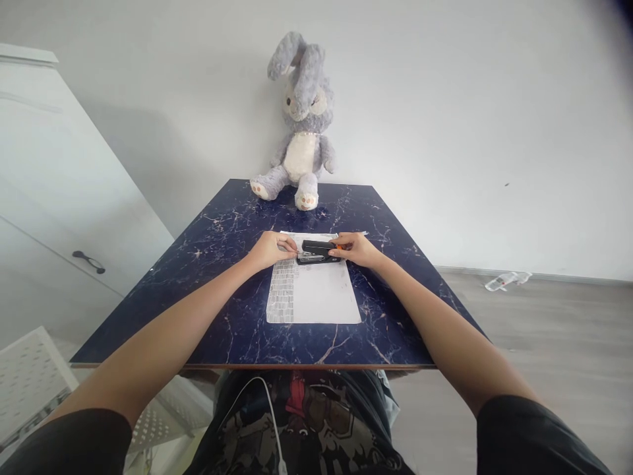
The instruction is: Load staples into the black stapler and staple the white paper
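A black stapler (pixel 319 251) lies across the far part of a white paper sheet (pixel 316 290) on the dark blue marbled table (pixel 208 284). My right hand (pixel 357 249) grips the stapler's right end, fingers curled around it. My left hand (pixel 271 249) rests at the stapler's left end, fingertips pinching something small and metallic by its front, possibly a strip of staples. The paper has a printed band along its left edge.
A grey plush rabbit (pixel 301 125) sits at the table's far edge against the white wall. A white cabinet (pixel 54 198) stands to the left, a white perforated stool (pixel 30 376) at lower left. A clear plastic bottle (pixel 504 281) lies on the floor at right.
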`<state>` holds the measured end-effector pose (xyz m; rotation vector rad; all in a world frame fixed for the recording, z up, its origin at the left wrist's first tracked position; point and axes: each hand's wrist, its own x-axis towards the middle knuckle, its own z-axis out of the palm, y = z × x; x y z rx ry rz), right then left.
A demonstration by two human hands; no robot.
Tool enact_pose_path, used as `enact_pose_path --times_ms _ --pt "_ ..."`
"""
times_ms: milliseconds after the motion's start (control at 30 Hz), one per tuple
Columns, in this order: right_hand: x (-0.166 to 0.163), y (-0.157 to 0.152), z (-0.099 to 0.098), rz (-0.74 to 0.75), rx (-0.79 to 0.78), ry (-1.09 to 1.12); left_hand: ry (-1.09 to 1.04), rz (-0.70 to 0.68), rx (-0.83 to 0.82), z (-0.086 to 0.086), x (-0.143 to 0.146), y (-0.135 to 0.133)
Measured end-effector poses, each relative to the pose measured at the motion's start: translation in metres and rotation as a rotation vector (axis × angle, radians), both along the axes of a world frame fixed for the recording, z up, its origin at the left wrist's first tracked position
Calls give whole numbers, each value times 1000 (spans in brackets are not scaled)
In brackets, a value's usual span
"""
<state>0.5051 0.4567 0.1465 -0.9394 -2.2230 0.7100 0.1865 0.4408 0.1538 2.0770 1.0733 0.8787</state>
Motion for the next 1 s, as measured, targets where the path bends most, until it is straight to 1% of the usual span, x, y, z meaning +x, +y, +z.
enact_pose_path --times_ms 233,367,633,733,800,867,933,1000 --pt "0 0 0 19 -6 3 -39 18 -29 -3 12 1" --pt "-1 -1 1 30 -28 -4 -51 18 -42 -2 13 0" --pt "0 -1 3 30 1 -19 -73 21 -52 -3 16 0" --pt "-3 -2 2 6 91 -71 -50 -5 -43 -3 15 2" --pt "-10 -5 3 -44 212 -102 -27 -17 -23 -2 14 4" --pt "-23 -11 3 -82 321 -96 -4 6 32 -3 13 6" --pt "-38 -17 3 -54 355 -87 48 69 122 -7 11 8" --pt "-48 -22 3 -9 320 -107 126 119 195 -12 8 11"
